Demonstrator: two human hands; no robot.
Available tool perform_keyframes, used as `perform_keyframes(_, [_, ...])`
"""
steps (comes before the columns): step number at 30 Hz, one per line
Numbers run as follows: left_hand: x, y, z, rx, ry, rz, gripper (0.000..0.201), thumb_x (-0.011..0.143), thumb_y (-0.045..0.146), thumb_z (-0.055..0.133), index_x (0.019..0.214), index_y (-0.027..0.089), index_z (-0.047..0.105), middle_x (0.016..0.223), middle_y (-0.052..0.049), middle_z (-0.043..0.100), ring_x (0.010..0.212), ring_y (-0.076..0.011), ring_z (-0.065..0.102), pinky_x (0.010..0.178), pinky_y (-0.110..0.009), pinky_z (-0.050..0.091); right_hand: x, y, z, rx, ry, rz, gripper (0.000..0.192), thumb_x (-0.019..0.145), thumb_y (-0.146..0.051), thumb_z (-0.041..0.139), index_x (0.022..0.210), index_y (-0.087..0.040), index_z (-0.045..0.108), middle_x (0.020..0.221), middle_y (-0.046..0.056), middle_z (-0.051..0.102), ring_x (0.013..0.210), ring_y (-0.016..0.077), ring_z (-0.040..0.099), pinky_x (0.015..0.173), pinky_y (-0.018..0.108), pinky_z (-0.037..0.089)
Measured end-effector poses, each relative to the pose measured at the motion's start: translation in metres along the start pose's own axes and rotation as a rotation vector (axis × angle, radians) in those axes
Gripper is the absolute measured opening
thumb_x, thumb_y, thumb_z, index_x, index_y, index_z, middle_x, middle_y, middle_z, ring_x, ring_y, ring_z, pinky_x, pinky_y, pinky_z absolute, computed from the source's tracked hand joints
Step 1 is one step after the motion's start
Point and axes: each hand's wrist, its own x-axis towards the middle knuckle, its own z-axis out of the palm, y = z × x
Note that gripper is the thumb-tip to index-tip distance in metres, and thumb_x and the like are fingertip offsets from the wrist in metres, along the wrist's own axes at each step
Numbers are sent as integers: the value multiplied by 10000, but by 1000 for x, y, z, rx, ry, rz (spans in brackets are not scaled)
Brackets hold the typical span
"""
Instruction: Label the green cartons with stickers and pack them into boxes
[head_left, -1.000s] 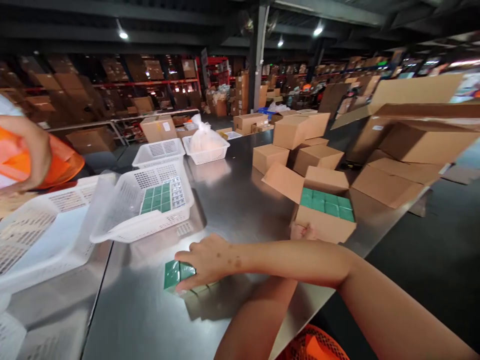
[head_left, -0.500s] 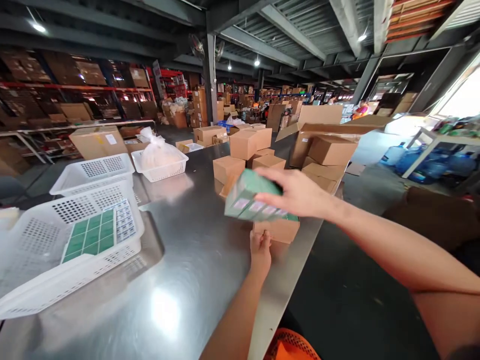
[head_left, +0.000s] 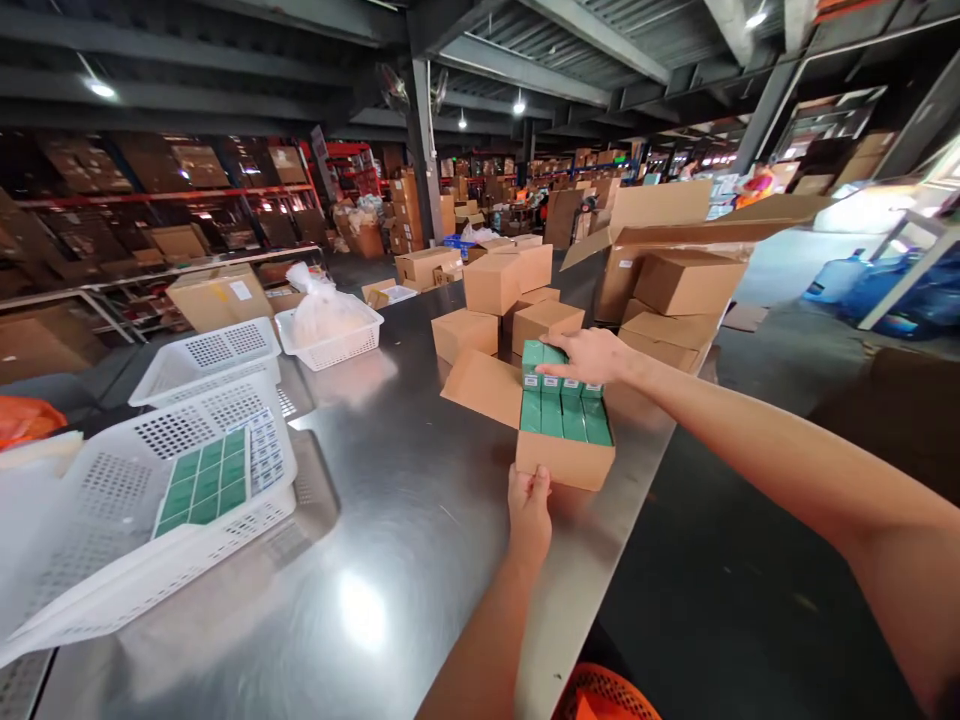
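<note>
An open cardboard box (head_left: 566, 462) stands near the right edge of the metal table, one flap (head_left: 484, 388) folded out to the left. Green small boxes (head_left: 564, 416) fill its front part. My right hand (head_left: 596, 356) grips a row of green small boxes (head_left: 533, 362) at the back of the carton, its fingers over the top; the row sits slightly higher than the front ones. With thumb and fingers, my left hand (head_left: 531, 500) pinches the carton's near left corner. More green boxes (head_left: 206, 478) lie in a white perforated basket (head_left: 112, 590) at the left.
Closed cardboard boxes (head_left: 491, 285) are stacked behind the carton. A large open carton (head_left: 622, 275) holds more boxes at the back right. Another white basket (head_left: 337, 348) carries a plastic bag (head_left: 319, 310). An orange basket (head_left: 604, 690) is below the table edge.
My right hand has brought the row of green boxes from above the table, rightward and down, into the carton. My left hand still grips the carton's corner. The view has shifted slightly.
</note>
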Motion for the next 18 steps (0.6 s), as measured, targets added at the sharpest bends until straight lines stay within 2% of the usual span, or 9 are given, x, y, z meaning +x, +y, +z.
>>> perform_keyframes(3, [0,3,1,1,10,-8,383,876,556,566,885,192,685,976,-74,630,894,-211,605,789,-333,504,13,19,9,174,-46,10,735,783,-746,531,1300,-233,631,1216,139,690,1090,367,640,923,463,479])
perform_keyframes(5, [0,9,-1,3,21,7,362,855,546,595,801,198,678,902,-63,637,867,-212,603,794,-336,494,16,31,20,292,-18,53,683,768,-737,545,1243,-261,666,1266,112,666,1182,379,582,995,504,435])
perform_keyframes(6, [1,13,-2,3,32,19,349,843,534,612,758,201,669,866,-56,636,854,-213,601,791,-335,490,15,36,26,347,23,90,683,798,-741,489,1267,-272,646,1303,109,643,1246,390,531,1029,541,397])
perform_keyframes(8, [5,22,-8,-1,68,53,313,827,484,633,683,206,644,807,-41,620,824,-206,592,773,-324,479,9,43,40,460,124,177,716,894,-714,263,1383,-269,538,1348,122,604,1331,385,446,1060,592,340])
perform_keyframes(10, [13,29,-17,-10,122,94,287,824,406,620,617,207,605,779,-25,593,810,-193,582,758,-306,463,-2,46,56,586,180,240,759,945,-607,24,1462,-226,428,1294,151,630,1295,357,497,1026,575,387])
perform_keyframes(12, [22,35,-29,-21,180,135,261,813,331,593,587,202,577,781,-10,568,804,-179,572,741,-289,446,-18,43,74,717,162,257,801,941,-527,-84,1471,-173,401,1186,176,680,1153,347,615,927,541,475])
perform_keyframes(14, [32,41,-42,-30,242,176,215,792,283,574,595,197,571,789,2,548,783,-166,556,714,-277,425,-36,33,93,831,115,240,834,929,-494,-132,1473,-136,390,1139,189,699,1044,349,674,844,529,515])
perform_keyframes(18, [46,60,-76,-39,376,276,159,796,312,553,690,202,600,810,9,526,784,-165,532,740,-284,422,-69,4,123,1033,47,207,882,886,-473,-240,1534,-185,284,1166,164,699,1029,362,680,866,580,484])
